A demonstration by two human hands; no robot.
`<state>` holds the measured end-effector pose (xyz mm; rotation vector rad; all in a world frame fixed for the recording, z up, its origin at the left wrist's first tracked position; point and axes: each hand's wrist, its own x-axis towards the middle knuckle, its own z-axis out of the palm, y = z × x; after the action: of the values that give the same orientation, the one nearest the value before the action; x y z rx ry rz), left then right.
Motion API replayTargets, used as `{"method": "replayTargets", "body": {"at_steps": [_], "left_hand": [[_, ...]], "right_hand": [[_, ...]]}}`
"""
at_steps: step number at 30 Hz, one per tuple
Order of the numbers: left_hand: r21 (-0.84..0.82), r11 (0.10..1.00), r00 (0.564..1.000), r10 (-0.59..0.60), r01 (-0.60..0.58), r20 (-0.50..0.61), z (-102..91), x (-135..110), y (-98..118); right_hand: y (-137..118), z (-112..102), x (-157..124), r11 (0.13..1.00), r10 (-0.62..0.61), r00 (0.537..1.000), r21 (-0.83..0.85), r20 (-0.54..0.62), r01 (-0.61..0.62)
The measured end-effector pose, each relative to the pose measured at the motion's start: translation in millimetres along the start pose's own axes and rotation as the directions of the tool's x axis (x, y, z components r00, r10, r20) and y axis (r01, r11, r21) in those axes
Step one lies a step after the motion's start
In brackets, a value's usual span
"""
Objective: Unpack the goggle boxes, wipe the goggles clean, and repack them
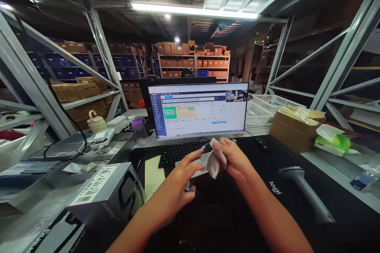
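My right hand [233,156] pinches a crumpled white cloth [214,164], part of which hangs below the fingers. Close to its left side is my left hand [182,176], fingers curved and thumb held lower. A small, partly see-through or shiny thing [204,161] shows at my left fingertips; its kind is hidden by the fingers and the cloth. Both hands are above the black desk mat [219,213], just in front of a black keyboard [175,153].
Behind the keyboard stands a lit monitor [202,114]. A grey barcode scanner [307,193], a mouse [261,144], a cardboard box [292,130] and a tissue pack [332,142] are on the right. Grey printed boxes [109,193] and a purple-lidded bottle [138,128] stand left.
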<state>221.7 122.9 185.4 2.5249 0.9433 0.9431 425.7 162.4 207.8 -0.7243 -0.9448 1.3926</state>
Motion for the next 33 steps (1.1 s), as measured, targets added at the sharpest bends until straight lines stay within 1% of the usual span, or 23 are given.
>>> {"method": "replayTargets", "body": {"at_steps": [4,6,7,9,10,12,13,14,15,16,17,19,21,22,23,24,26,27,28,29,31,32,33], "left_hand": [[0.002,1.0,0.998,0.003,-0.003,-0.065,5.1,4,-1],[-0.024,0.999,0.992,-0.029,0.027,-0.12,10.4,5,-2],[-0.059,0.997,0.987,-0.051,0.043,-0.149,13.7,5,-3],[-0.163,0.984,0.973,-0.106,0.073,-0.207,20.9,6,-6],[-0.202,0.975,0.962,-0.136,0.088,-0.238,24.5,6,-8],[-0.204,0.972,0.931,-0.175,0.113,-0.319,30.2,6,-12],[-0.173,0.977,0.917,-0.179,0.123,-0.357,32.2,6,-14],[-0.135,0.982,0.905,-0.172,0.129,-0.389,33.3,5,-15],[-0.105,0.986,0.899,-0.164,0.133,-0.405,33.5,5,-16],[-0.088,0.987,0.901,-0.157,0.132,-0.404,32.5,4,-16],[-0.074,0.989,0.915,-0.149,0.131,-0.375,30.1,2,-16],[-0.029,0.992,0.946,-0.128,0.125,-0.297,20.8,-1,-15],[0.052,0.991,0.971,-0.111,0.125,-0.213,5.4,-5,-14],[0.105,0.986,0.973,-0.107,0.13,-0.204,-3.7,-6,-13],[0.166,0.976,0.969,-0.103,0.143,-0.226,-13.1,-8,-11],[0.232,0.96,0.957,-0.091,0.158,-0.276,-22.0,-10,-9],[0.365,0.917,0.926,-0.015,0.163,-0.376,-35.9,-13,-3],[0.417,0.897,0.92,0.032,0.147,-0.392,-40.1,-14,0],[0.453,0.884,0.928,0.066,0.115,-0.366,-42.4,-15,4],[0.468,0.881,0.947,0.086,0.073,-0.308,-42.9,-16,8],[0.448,0.894,0.984,0.084,-0.003,-0.16,-39.6,-16,13],[0.426,0.905,0.993,0.071,-0.022,-0.099,-36.6,-16,14],[0.403,0.915,0.997,0.058,-0.031,-0.056,-33.0,-15,15]], "right_hand": [[5,0,4,0.997,-0.074,0.994,-0.023,-0.078,0.073],[8,1,1,0.976,-0.182,0.977,-0.137,-0.109,0.167],[11,2,-3,0.947,-0.258,0.96,-0.225,-0.11,0.229],[22,9,-12,0.835,-0.413,0.908,-0.425,-0.068,0.348],[29,13,-17,0.761,-0.469,0.883,-0.514,-0.016,0.395],[47,24,-28,0.598,-0.521,0.84,-0.639,0.15,0.484],[55,29,-31,0.53,-0.521,0.82,-0.665,0.234,0.527],[62,33,-34,0.485,-0.507,0.805,-0.671,0.306,0.561],[67,35,-34,0.469,-0.486,0.798,-0.665,0.356,0.581],[69,35,-33,0.479,-0.457,0.802,-0.653,0.385,0.586],[68,33,-29,0.511,-0.419,0.814,-0.637,0.402,0.577],[56,25,-20,0.597,-0.327,0.837,-0.59,0.439,0.543],[38,13,-11,0.678,-0.284,0.841,-0.524,0.46,0.515],[27,6,-8,0.713,-0.277,0.844,-0.491,0.46,0.501],[17,-1,-6,0.743,-0.268,0.849,-0.464,0.455,0.483],[7,-7,-6,0.765,-0.249,0.853,-0.447,0.459,0.463],[-10,-17,-10,0.79,-0.167,0.845,-0.444,0.507,0.422],[-17,-21,-13,0.79,-0.109,0.829,-0.458,0.549,0.407],[-23,-23,-16,0.779,-0.04,0.8,-0.482,0.599,0.4],[-28,-25,-19,0.758,0.032,0.759,-0.511,0.65,0.405],[-34,-24,-24,0.705,0.159,0.659,-0.552,0.735,0.445],[-34,-22,-26,0.68,0.206,0.61,-0.56,0.765,0.473],[-33,-20,-27,0.662,0.237,0.573,-0.562,0.785,0.496]]}}
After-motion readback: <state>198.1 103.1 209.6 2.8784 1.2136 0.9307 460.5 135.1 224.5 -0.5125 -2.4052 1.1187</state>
